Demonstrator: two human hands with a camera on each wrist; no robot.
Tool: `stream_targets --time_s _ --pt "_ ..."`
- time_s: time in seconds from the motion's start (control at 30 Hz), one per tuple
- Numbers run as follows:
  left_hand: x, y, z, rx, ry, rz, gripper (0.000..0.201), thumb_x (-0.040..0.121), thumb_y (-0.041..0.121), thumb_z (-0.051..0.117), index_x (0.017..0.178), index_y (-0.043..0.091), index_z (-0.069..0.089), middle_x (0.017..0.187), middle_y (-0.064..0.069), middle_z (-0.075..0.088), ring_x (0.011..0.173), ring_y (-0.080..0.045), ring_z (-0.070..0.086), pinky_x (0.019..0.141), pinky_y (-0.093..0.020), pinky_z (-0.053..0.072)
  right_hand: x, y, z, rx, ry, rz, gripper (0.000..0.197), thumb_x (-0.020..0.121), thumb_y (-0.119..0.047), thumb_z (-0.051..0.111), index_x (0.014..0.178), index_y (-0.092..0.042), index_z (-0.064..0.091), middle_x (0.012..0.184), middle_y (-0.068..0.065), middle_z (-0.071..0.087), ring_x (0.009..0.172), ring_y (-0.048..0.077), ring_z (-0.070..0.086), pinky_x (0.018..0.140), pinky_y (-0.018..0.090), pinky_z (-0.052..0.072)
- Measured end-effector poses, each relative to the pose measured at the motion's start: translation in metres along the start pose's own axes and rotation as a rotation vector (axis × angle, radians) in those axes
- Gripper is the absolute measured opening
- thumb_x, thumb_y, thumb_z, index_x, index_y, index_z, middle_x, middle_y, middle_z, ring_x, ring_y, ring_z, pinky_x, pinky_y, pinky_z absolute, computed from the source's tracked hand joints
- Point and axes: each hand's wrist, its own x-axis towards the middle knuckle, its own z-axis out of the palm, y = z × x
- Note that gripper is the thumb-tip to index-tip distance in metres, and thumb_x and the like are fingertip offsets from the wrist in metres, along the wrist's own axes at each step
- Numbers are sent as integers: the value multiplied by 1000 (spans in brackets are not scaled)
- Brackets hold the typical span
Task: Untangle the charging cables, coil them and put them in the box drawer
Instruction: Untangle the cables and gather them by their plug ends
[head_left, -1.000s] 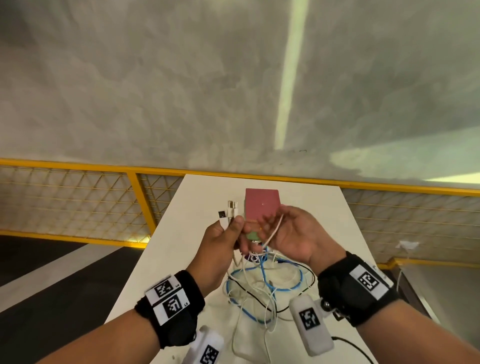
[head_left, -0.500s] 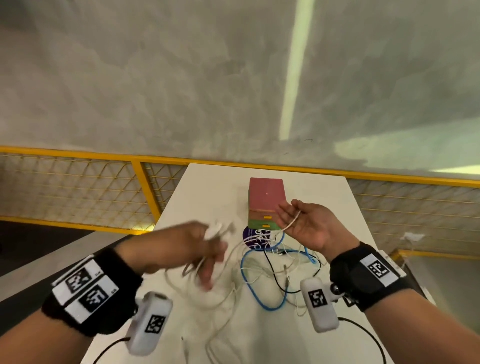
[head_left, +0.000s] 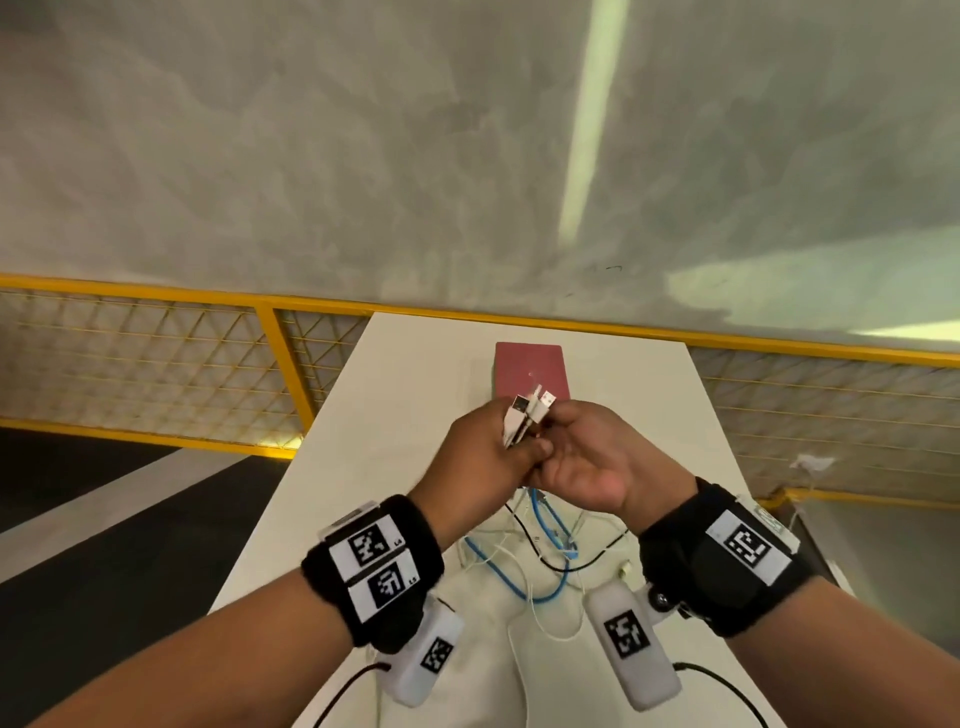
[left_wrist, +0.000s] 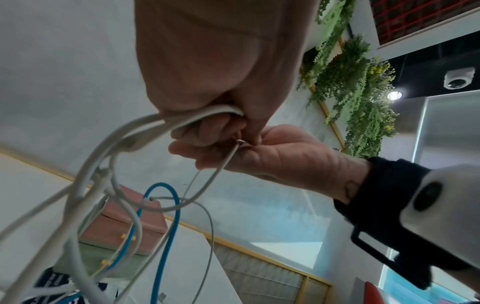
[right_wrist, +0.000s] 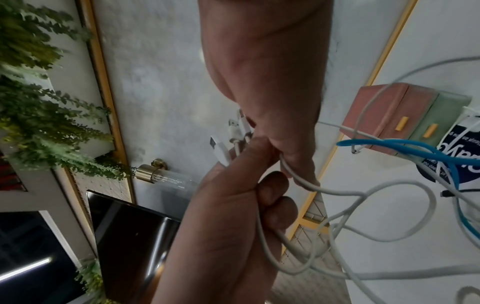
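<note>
Overhead, both hands meet above the surface (head_left: 395, 395) near the box (head_left: 529, 370), left hand (head_left: 480, 457) gripping white cables (head_left: 519, 423), right hand (head_left: 587, 457) pinching one, while only the wrist views show the box's yellow-handled drawers (right_wrist: 401, 123).

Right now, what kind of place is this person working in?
Probably an indoor commercial or office space, not a home: a white table beside a yellow mesh railing, hanging plants on the wall, and a ceiling security camera.
</note>
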Motion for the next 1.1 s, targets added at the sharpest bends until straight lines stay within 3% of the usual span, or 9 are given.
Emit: stream_targets --time_s 0.13,0.27,0.4,0.5,0.6,0.67,0.83,0.97,1.1 --pt "6 -4 -8 -145 -4 -103 16 75 11 75 77 21 62 73 6 66 66 -9 63 65 -28 54 6 -2 -2 -20 19 25 29 97 -18 39 92 -6 65 77 8 63 60 20 62 69 38 49" --pt "-10 -9 -23 -182 -372 -238 14 80 3 76 80 12 65 60 2 52 45 -7 41 41 -18 33 21 -14 -24 132 144 0 29 101 -16 33 118 -8 53 98 22 73 91 34 72 71 49 60" --pt "-45 -43 -35 -70 -723 -349 19 78 5 77 73 20 69 63 -1 56 44 -5 41 39 -18 33 28 -14 -45 115 181 10 25 102 -14 29 99 -9 54 99 18 75 88 31 74 77 54 55" --pt "-72 -65 -41 151 -1012 -419 13 77 11 78 73 22 70 59 0 53 41 -3 39 40 -19 33 30 -4 -53 65 224 32 32 102 -15 30 125 -7 51 114 16 71 93 29 73 78 48 56" --pt "-81 -75 -49 419 -1238 -357 9 75 15 76 83 13 74 66 -2 59 55 -10 49 54 -26 39 32 1 -61 62 246 9 28 104 -16 29 120 -10 51 114 15 70 100 29 69 78 48 50" --pt "-75 -75 -54 310 -1041 -308 4 77 10 72 76 14 72 64 3 61 56 -10 49 54 -26 39 29 4 -63 36 235 9 23 104 -16 30 109 -12 52 116 15 68 104 29 66 77 48 50" --pt "-20 -43 -41 -337 -77 -340 18 87 2 65 75 15 60 58 5 56 43 -7 37 39 -17 29 19 30 -50 -122 167 81 19 100 -15 39 93 -13 56 103 17 70 95 32 65 80 47 47" --pt "-4 -38 5 -245 -40 -214 19 78 9 76 73 19 62 61 7 65 55 -9 60 56 -30 56 16 42 -34 -68 75 80 20 96 -19 46 97 -10 63 81 8 67 81 28 63 82 48 50" --pt "-10 -50 32 -250 -31 -251 21 80 3 71 66 17 62 61 6 63 59 -11 58 62 -32 50 16 49 -32 25 84 73 30 99 -16 39 95 -5 67 85 10 71 74 24 69 84 50 49"
